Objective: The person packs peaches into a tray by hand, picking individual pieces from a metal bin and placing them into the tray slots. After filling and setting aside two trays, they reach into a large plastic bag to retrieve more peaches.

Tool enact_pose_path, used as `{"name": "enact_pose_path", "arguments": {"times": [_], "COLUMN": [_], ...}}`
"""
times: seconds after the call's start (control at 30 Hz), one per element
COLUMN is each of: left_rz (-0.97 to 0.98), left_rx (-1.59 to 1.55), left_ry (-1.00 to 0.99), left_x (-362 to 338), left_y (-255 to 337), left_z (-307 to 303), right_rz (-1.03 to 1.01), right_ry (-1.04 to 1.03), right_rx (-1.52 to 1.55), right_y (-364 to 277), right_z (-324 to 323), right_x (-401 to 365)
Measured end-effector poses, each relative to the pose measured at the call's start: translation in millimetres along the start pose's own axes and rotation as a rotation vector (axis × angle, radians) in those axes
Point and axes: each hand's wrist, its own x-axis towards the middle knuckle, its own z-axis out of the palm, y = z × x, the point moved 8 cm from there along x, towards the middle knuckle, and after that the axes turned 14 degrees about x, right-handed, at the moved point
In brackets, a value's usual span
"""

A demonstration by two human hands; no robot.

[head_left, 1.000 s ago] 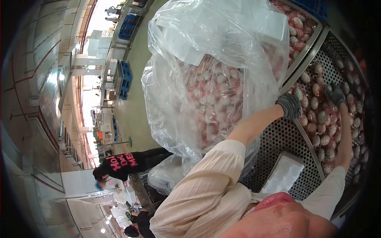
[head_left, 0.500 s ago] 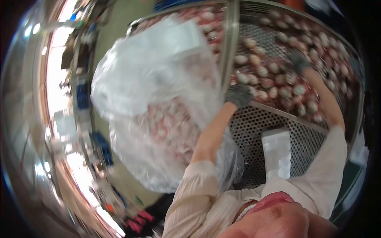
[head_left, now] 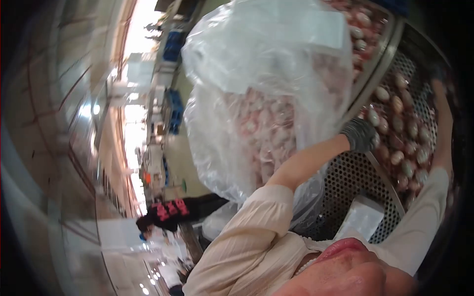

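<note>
Pale, wet, egg-shaped pieces (head_left: 397, 126) with reddish matter among them lie in a perforated metal tray (head_left: 405, 64) at the right. My left hand (head_left: 359, 135), in a grey knitted glove, is at the near left edge of this tray, right against the pieces. Its fingers curl inward, and I cannot tell what they hold. Stretched toward the tray's far right side is my right hand (head_left: 438, 74), dark and smeared at the edge of the view, its fingers hidden.
A large clear plastic bag (head_left: 212, 118) of similar pieces stands to my left. Closer in, a white block-like container (head_left: 361, 217) sits on a perforated metal surface (head_left: 340, 180). Another tray of pieces (head_left: 363, 32) is beyond. A person in black (head_left: 173, 212) is farther left.
My view has swung left, so the bag and tray sit farther right and a person in black shows more fully. My right hand has moved outward from among the pieces toward the tray's far side.
</note>
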Motion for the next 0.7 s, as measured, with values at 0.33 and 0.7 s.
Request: {"name": "enact_pose_path", "arguments": {"times": [0.33, 0.7], "left_rz": [0.051, 0.038], "left_rx": [-0.121, -0.111], "left_ry": [-0.031, 0.055], "left_x": [-2.9, -10.7], "left_y": [4.8, 1.5], "left_z": [3.3, -4.9], "right_rz": [0.022, 0.005], "right_ry": [-0.022, 0.054], "right_rx": [-0.179, 0.196], "right_y": [34.3, -34.2], "right_z": [3.3, -33.7], "right_x": [-36.3, -238.4]}}
